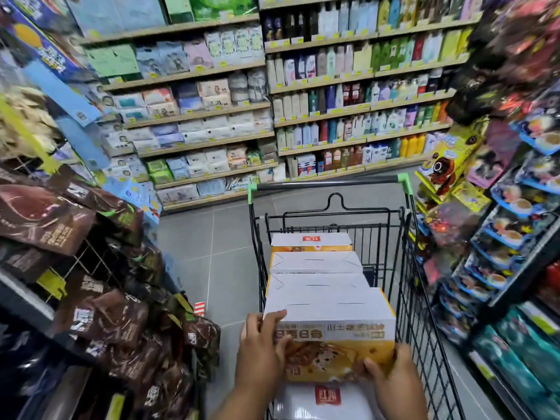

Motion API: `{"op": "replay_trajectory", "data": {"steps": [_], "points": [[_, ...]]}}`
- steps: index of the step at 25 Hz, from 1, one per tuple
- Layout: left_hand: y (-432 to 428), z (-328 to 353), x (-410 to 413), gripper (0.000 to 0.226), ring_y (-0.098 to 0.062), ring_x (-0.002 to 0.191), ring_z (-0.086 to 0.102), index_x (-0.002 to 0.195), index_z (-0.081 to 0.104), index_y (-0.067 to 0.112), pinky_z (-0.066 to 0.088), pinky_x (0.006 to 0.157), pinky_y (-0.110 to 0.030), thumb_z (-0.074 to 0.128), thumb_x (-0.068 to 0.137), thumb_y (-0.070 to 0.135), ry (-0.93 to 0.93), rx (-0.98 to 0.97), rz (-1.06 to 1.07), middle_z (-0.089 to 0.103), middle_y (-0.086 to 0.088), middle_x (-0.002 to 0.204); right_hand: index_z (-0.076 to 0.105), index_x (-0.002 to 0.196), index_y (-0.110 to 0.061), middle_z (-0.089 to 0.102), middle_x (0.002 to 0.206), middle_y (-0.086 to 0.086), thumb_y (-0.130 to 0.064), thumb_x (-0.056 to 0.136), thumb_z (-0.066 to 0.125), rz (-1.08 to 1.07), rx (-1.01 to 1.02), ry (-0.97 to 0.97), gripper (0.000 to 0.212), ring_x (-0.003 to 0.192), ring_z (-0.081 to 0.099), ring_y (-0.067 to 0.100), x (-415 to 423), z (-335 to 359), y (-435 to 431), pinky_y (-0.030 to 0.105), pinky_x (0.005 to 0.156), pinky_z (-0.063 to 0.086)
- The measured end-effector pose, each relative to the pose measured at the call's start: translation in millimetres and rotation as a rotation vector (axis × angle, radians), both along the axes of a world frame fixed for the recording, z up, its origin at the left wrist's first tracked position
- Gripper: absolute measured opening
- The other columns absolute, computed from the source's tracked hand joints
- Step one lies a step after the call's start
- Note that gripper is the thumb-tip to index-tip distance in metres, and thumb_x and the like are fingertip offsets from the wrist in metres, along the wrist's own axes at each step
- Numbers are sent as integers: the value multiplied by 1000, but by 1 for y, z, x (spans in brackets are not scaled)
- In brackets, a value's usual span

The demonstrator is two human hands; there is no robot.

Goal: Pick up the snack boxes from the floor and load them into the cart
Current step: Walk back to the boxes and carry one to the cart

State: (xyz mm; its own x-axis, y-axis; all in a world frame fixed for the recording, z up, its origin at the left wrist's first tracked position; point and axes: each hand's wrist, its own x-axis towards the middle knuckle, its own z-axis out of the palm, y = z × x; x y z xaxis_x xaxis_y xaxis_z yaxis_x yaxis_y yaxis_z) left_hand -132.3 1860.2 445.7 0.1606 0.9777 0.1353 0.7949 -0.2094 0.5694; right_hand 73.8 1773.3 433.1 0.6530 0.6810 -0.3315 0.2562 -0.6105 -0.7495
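Hands working: left hand (260, 347) and right hand (394, 378), each grip clamped on the snack box (330, 325) over the cart (418, 310), near end. I'd lower it level, snug against the loaded boxes (316, 262).

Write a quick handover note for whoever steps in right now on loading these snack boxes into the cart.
Left hand: grips the held box at its left end.
Right hand: grips its lower right corner.
Held box: over the near end of the cart, not yet released.
Done: three boxes stand in a row in the cart; a lower box lies beneath the held one.
Left: set this box down. No boxes show on the visible floor, so check around the cart.
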Motion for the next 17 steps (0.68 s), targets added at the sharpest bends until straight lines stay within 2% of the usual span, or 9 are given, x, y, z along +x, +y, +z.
{"op": "replay_trajectory", "data": {"steps": [3, 5, 6, 10, 12, 14, 15, 17], "points": [[-3, -7, -5, 40, -17, 115, 48, 128, 47, 38, 43, 94, -28, 62, 91, 34, 102, -126, -68, 39, 5, 123, 45, 107, -15, 64, 96, 6, -18, 83, 73, 122, -119, -25, 38, 93, 60, 28, 3, 7, -3, 32, 79, 43], [-2, -7, -5, 41, -17, 116, 46, 129, 42, 39, 42, 95, -27, 59, 93, 33, 157, -150, -86, 37, 4, 126, 40, 104, -19, 52, 81, -11, -23, 89, 68, 235, -173, -40, 32, 84, 52, 20, 7, 17, -5, 28, 78, 40], [-1, -6, -5, 42, -18, 116, 46, 129, 40, 39, 43, 93, -29, 59, 92, 31, 173, -162, -80, 36, 3, 125, 39, 102, -20, 49, 79, -14, -25, 91, 66, 283, -193, -60, 30, 83, 49, 16, 8, 20, -6, 27, 77, 40], [2, -1, -7, 48, -23, 111, 52, 125, 35, 40, 49, 90, -36, 60, 87, 24, 221, -237, -84, 32, 1, 125, 49, 90, -21, 62, 92, -6, -27, 92, 63, 350, -207, -58, 15, 77, 54, 9, 4, 36, -7, 24, 68, 42], [0, 4, -7, 52, -28, 114, 52, 130, 33, 38, 48, 93, -39, 58, 87, 24, 276, -290, -109, 30, -3, 131, 53, 94, -20, 64, 95, -4, -28, 92, 63, 320, -193, -9, 13, 74, 55, 5, 6, 41, -8, 23, 62, 42], [-2, 11, -4, 58, -33, 121, 46, 138, 28, 35, 44, 100, -41, 58, 88, 27, 327, -333, -124, 26, -8, 139, 54, 112, -14, 65, 103, -3, -26, 90, 66, 307, -161, 44, 28, 79, 58, 5, 6, 53, -13, 21, 63, 45], [-4, 18, -4, 62, -35, 127, 39, 141, 27, 33, 41, 104, -41, 60, 88, 31, 344, -348, -128, 21, -11, 143, 52, 120, -13, 66, 110, 0, -26, 90, 68, 303, -137, 40, 37, 86, 61, 7, 7, 57, -17, 22, 69, 48], [-7, 45, 6, 64, -36, 136, 26, 144, 27, 27, 34, 108, -42, 61, 90, 38, 343, -314, -162, 12, -12, 151, 44, 137, -11, 59, 132, 7, -34, 89, 68, 254, -84, -20, 58, 112, 60, 19, 12, 78, -34, 27, 87, 45]]}}
